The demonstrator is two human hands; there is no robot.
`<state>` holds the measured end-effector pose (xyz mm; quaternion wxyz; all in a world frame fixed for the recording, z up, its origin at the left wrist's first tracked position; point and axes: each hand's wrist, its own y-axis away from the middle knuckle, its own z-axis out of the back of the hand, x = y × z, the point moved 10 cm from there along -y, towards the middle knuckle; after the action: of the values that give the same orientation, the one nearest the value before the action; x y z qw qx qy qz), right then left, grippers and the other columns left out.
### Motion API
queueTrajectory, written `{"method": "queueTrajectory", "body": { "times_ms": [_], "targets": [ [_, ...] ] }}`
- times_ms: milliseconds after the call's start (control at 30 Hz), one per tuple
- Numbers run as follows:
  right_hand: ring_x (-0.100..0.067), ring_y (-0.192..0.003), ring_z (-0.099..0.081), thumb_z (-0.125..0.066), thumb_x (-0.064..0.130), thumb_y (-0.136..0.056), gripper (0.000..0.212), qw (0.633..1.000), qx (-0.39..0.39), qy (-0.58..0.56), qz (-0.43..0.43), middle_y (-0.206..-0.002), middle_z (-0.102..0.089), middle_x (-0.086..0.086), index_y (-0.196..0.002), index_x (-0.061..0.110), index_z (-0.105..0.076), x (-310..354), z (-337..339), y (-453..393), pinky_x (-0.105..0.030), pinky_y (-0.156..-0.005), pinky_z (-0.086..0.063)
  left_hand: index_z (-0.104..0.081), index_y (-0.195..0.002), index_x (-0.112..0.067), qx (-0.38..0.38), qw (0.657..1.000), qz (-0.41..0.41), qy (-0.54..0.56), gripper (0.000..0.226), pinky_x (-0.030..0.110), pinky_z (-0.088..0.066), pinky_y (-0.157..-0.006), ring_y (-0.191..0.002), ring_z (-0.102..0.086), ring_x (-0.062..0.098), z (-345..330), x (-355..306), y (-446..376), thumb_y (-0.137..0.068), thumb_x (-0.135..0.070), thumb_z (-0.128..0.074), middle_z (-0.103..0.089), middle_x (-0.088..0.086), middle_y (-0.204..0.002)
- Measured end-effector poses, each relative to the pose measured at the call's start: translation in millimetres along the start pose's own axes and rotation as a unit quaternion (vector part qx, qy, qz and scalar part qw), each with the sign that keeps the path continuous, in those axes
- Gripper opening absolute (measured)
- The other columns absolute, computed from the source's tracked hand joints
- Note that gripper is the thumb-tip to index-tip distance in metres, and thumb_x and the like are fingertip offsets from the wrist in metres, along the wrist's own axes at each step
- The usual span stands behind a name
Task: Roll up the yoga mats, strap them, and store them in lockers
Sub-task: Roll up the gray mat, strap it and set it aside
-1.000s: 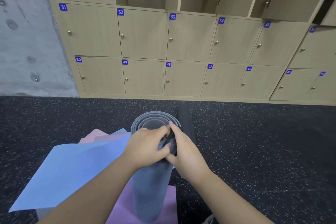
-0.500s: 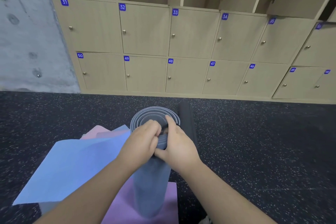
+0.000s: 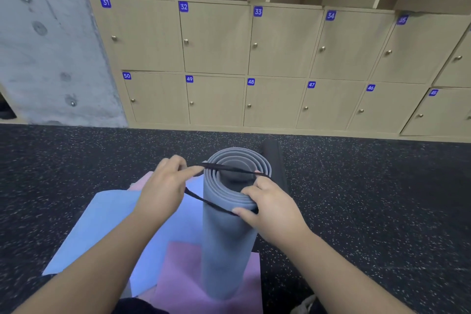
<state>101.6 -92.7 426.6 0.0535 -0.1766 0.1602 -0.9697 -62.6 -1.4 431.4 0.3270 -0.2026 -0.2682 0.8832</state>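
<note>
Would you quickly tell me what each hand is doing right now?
Left hand: pinching the black strap, pulling it out to the left.
Right hand: gripping the strap against the top of the upright grey rolled mat.

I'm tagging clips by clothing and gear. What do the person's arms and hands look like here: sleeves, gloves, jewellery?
Both forearms are bare up to the frame edge, with no sleeves in view. The left hand and right hand wear no gloves, and no rings, watch or wristbands show.

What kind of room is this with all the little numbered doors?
Probably a gym or yoga studio locker area. There are numbered wooden lockers, a speckled rubber floor, and a rolled grey yoga mat with flat mats beside it.
</note>
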Motion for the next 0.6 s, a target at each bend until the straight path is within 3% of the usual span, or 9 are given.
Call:
{"method": "queueTrajectory", "body": {
  "times_ms": [67, 167, 300, 500, 600],
  "targets": [
    [0.003, -0.122, -0.04, -0.065, 0.047, -0.085, 0.038, 0.999, -0.017, -0.025, 0.025, -0.103, -0.049, 0.009, -0.113, 0.021, -0.064, 0, 0, 8, -0.014, -0.083, -0.033, -0.071, -0.108, -0.027, 0.039, 0.998, 0.053, -0.022, 0.058, 0.03, -0.04, -0.052, -0.076, -0.042, 0.021, 1, 13, -9, -0.069, 0.016, -0.062, -0.049, 0.001, -0.087],
    [0.007, -0.134, -0.016, -0.068, 0.042, -0.084, 0.032, 0.996, -0.013, -0.056, 0.061, -0.098, -0.052, 0.01, -0.107, 0.019, -0.065, 1, -4, 19, -0.012, -0.097, -0.029, -0.066, -0.119, -0.037, 0.106, 0.988, 0.102, -0.034, 0.05, 0.034, -0.044, -0.07, -0.093, -0.042, 0.023, -6, 19, -28, -0.085, -0.003, -0.053, -0.048, -0.001, -0.103],
    [-0.004, -0.138, -0.023, -0.065, 0.043, -0.082, 0.03, 0.992, -0.033, -0.065, 0.105, -0.095, -0.055, 0.007, -0.101, 0.02, -0.064, 11, -5, 30, -0.016, -0.106, -0.028, -0.056, -0.124, -0.048, 0.194, 0.975, 0.102, -0.021, 0.045, 0.037, -0.04, -0.087, -0.106, -0.035, 0.019, -26, 6, -54, -0.09, -0.019, -0.05, -0.036, -0.004, -0.117],
    [-0.006, -0.14, -0.024, -0.054, 0.048, -0.082, 0.034, 0.989, -0.037, -0.072, 0.127, -0.098, -0.059, 0.004, -0.1, 0.02, -0.062, 18, -4, 47, -0.012, -0.108, -0.024, -0.056, -0.125, -0.048, 0.274, 0.959, 0.076, -0.007, 0.033, 0.032, -0.029, -0.086, -0.117, -0.029, 0.017, -45, -17, -74, -0.097, -0.031, -0.049, -0.03, -0.003, -0.13],
    [-0.003, -0.141, -0.02, -0.055, 0.047, -0.083, 0.034, 0.988, -0.03, -0.093, 0.121, -0.099, -0.058, 0.004, -0.101, 0.02, -0.062, 17, -5, 50, -0.01, -0.109, -0.021, -0.063, -0.116, -0.046, 0.308, 0.948, 0.079, 0.026, 0.03, 0.035, -0.033, -0.096, -0.118, -0.028, 0.016, -52, -34, -72, -0.099, -0.034, -0.041, -0.03, -0.005, -0.129]
  ]
}}
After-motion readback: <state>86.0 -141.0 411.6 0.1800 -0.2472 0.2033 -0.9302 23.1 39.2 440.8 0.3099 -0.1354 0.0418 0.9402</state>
